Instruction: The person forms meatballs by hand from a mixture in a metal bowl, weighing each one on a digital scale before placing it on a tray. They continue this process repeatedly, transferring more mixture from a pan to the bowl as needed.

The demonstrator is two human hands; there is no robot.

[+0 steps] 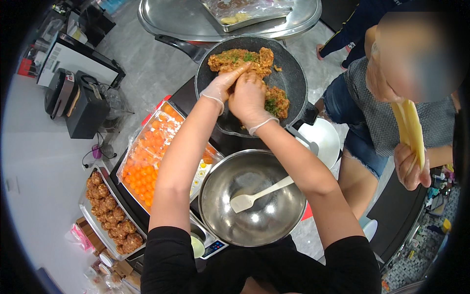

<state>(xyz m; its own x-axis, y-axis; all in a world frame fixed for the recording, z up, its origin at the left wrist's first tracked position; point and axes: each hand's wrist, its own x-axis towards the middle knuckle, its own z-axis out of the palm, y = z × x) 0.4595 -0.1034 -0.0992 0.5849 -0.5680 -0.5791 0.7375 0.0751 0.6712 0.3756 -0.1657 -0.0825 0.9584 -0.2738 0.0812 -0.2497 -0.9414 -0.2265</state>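
Observation:
Both my hands wear clear plastic gloves and meet over a dark speckled frying pan (293,77). My left hand (222,84) and my right hand (250,95) press together around some of the brown, clumpy food mixture, most of which their fingers and palms hide. One larger mound of the food mixture (240,58) with chopped green herbs lies beyond them in the pan, and a smaller mound (277,103) lies to their right. Closer to my body stands a steel mixing bowl (253,231) with a pale spatula (244,203) lying in it, partly under my right forearm.
Left are a film-covered tray of orange balls (145,180), a tray of brown balls (110,215) and a digital scale (214,250). A white bowl (325,141) sits right of the pan. At right, a person's gloved hand (411,167) holds stretched yellow dough (410,125).

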